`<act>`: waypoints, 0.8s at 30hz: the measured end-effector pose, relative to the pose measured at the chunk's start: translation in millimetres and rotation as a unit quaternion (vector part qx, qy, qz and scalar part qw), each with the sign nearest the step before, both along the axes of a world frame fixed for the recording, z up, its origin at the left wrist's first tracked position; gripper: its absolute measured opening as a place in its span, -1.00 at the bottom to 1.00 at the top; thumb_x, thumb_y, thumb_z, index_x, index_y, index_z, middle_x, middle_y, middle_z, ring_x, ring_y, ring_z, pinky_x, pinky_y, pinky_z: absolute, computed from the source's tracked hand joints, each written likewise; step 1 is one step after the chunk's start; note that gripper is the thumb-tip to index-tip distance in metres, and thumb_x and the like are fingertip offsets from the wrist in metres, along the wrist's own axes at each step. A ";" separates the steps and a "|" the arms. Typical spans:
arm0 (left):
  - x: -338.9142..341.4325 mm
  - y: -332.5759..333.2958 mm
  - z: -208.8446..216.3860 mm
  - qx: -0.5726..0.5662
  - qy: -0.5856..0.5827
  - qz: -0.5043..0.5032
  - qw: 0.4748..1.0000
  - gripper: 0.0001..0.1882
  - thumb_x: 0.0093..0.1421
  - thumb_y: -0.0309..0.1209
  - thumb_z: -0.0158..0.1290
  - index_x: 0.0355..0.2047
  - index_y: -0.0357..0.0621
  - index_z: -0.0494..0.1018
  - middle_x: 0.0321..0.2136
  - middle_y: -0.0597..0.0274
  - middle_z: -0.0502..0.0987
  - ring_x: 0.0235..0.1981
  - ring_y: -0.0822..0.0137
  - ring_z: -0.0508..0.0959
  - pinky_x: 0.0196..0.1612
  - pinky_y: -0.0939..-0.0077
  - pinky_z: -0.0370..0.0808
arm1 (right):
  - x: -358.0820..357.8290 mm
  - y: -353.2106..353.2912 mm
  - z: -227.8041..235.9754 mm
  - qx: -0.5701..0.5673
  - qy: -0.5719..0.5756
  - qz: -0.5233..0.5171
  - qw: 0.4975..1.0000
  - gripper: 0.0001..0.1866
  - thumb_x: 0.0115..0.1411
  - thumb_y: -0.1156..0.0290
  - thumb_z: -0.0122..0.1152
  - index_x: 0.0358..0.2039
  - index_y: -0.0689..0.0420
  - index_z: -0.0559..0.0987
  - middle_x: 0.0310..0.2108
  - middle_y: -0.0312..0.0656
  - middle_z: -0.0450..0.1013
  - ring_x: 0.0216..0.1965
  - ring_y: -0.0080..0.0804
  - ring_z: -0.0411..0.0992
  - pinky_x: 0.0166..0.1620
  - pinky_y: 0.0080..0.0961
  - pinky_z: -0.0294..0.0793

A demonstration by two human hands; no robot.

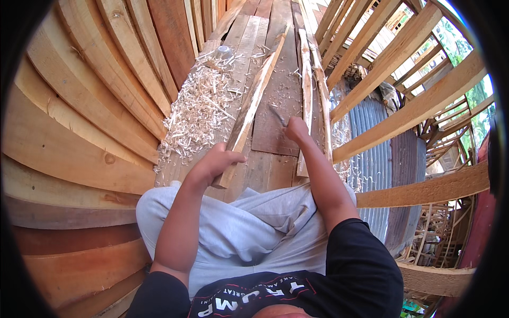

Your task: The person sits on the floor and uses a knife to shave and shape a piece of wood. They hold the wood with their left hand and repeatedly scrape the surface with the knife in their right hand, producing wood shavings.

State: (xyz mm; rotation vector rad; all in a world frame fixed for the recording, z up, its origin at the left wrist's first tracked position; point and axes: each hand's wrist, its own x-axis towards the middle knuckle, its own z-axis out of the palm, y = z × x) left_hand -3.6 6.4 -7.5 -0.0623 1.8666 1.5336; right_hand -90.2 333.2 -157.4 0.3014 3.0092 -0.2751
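The stick (pixel 249 106) in the left hand (pixel 213 163) is bare matt wood, its pale face roughly shaved. The knife (pixel 277 113) in the right hand (pixel 296 130) has a dark, dull blade that looks like metal. Beyond the left hand lie thin, curled wood shavings (pixel 199 108). Below both hands, the floor (pixel 265 167) is worn matt wood. Left of them, the boards (pixel 79 138) show unvarnished grain; to their right, the sheets (pixel 366 108) are corrugated metal, partly rusty-looking.

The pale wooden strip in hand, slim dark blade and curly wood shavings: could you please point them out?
Wooden strip (pixel 250 108): head view, midway along.
Dark blade (pixel 277 115): head view, middle.
Wood shavings (pixel 199 103): head view, pile's middle.
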 end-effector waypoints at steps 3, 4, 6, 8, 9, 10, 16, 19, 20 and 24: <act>1.0 2.2 2.1 -0.004 0.003 0.008 1.000 -0.36 -0.04 -0.25 0.24 -0.06 -0.49 0.35 -0.30 0.00 0.51 -0.32 0.27 0.53 -0.26 0.40 0.51 | -5.0 5.5 -5.7 0.012 0.060 -0.038 0.997 -0.73 0.05 0.22 0.36 -0.40 0.20 0.67 -0.40 0.06 0.57 -0.32 0.01 0.56 -0.20 -0.19 0.54; 2.5 1.5 6.9 -0.005 0.004 0.010 1.000 -0.37 -0.04 -0.25 0.24 -0.06 -0.49 0.36 -0.30 0.01 0.51 -0.32 0.27 0.53 -0.26 0.40 0.51 | -5.7 1.2 -2.5 0.002 0.058 -0.015 0.998 -0.72 0.06 0.22 0.35 -0.40 0.21 0.66 -0.40 0.07 0.57 -0.32 0.01 0.56 -0.19 -0.19 0.54; 4.7 -2.3 6.9 -0.003 0.007 0.019 1.000 -0.38 -0.03 -0.26 0.23 -0.06 -0.49 0.36 -0.31 0.02 0.51 -0.34 0.28 0.53 -0.27 0.40 0.51 | -3.7 -14.2 8.6 -0.013 0.019 0.023 0.999 -0.70 0.09 0.21 0.31 -0.42 0.24 0.65 -0.42 0.09 0.56 -0.31 0.01 0.56 -0.19 -0.17 0.54; 5.3 -8.9 -0.8 0.005 0.011 0.035 0.999 -0.38 -0.03 -0.26 0.23 -0.06 -0.49 0.36 -0.31 0.02 0.52 -0.35 0.28 0.53 -0.27 0.41 0.51 | 3.2 -35.3 23.9 -0.019 -0.055 0.053 0.997 -0.67 0.12 0.19 0.27 -0.44 0.26 0.64 -0.44 0.11 0.56 -0.30 0.01 0.56 -0.19 -0.15 0.54; 4.5 -4.5 3.4 0.006 0.008 0.024 1.000 -0.39 -0.03 -0.26 0.23 -0.07 -0.49 0.37 -0.31 0.02 0.52 -0.35 0.28 0.54 -0.27 0.42 0.51 | 3.6 -24.0 19.0 0.001 -0.026 0.018 1.000 -0.67 0.13 0.19 0.26 -0.44 0.26 0.64 -0.44 0.10 0.56 -0.31 0.01 0.56 -0.19 -0.14 0.54; 3.4 1.5 9.8 0.008 0.005 0.009 1.000 -0.40 -0.03 -0.27 0.23 -0.07 -0.49 0.37 -0.32 0.03 0.52 -0.35 0.29 0.54 -0.27 0.42 0.50 | 2.4 -3.8 5.3 0.023 0.004 -0.020 1.000 -0.67 0.14 0.18 0.25 -0.44 0.25 0.64 -0.44 0.10 0.56 -0.31 0.01 0.56 -0.19 -0.14 0.54; 1.4 -7.2 0.9 0.014 0.010 0.017 1.000 -0.42 -0.02 -0.27 0.23 -0.10 -0.49 0.40 -0.33 0.03 0.54 -0.36 0.31 0.54 -0.28 0.44 0.49 | 11.5 -55.8 23.4 -0.059 0.019 0.088 0.994 -0.72 0.14 0.24 0.20 -0.42 0.23 0.62 -0.38 0.10 0.56 -0.31 0.03 0.56 -0.20 -0.11 0.54; 1.8 -4.6 5.7 0.029 0.001 0.007 1.000 -0.40 -0.03 -0.26 0.23 -0.08 -0.50 0.38 -0.31 0.02 0.53 -0.34 0.31 0.54 -0.28 0.45 0.49 | 17.4 -62.6 23.6 -0.026 -0.027 0.136 0.990 -0.72 0.16 0.26 0.17 -0.40 0.25 0.61 -0.36 0.11 0.55 -0.28 0.05 0.55 -0.19 -0.10 0.53; 1.7 -3.5 7.3 0.032 -0.003 0.003 0.999 -0.39 -0.03 -0.26 0.23 -0.07 -0.50 0.37 -0.30 0.02 0.53 -0.33 0.30 0.54 -0.28 0.45 0.49 | 15.5 -60.6 20.5 -0.008 -0.050 0.136 0.989 -0.72 0.17 0.26 0.15 -0.39 0.25 0.61 -0.35 0.12 0.55 -0.27 0.05 0.54 -0.19 -0.10 0.53; -4.5 -4.5 -0.4 -0.009 0.005 -0.013 1.000 -0.31 -0.02 -0.26 0.22 0.05 -0.44 0.30 -0.24 0.03 0.49 -0.27 0.29 0.54 -0.25 0.42 0.51 | 2.4 -25.8 18.3 -0.005 0.022 0.002 1.000 -0.70 0.15 0.21 0.18 -0.32 0.22 0.61 -0.35 0.11 0.55 -0.26 0.05 0.54 -0.18 -0.10 0.53</act>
